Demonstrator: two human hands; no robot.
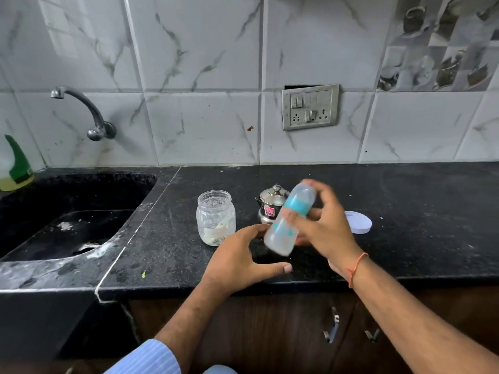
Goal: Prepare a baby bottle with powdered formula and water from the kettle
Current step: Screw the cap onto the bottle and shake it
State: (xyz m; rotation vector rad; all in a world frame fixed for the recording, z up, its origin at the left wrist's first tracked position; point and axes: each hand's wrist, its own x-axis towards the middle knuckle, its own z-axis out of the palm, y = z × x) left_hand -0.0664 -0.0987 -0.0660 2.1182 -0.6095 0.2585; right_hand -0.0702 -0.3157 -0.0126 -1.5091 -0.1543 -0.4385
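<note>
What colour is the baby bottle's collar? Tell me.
Turquoise; the collar shows in the head view, blurred, on the bottle held by the right hand.

the baby bottle [286, 220] is smeared by motion blur, so its printed marks and fill level cannot be read, and the right hand [321, 225] around it hides part of its cap end. the bottle covers the right side of the steel kettle [270, 205] near the counter's [405, 211] middle. a green-capped bottle [14, 166] is cut off by the left edge.
</note>
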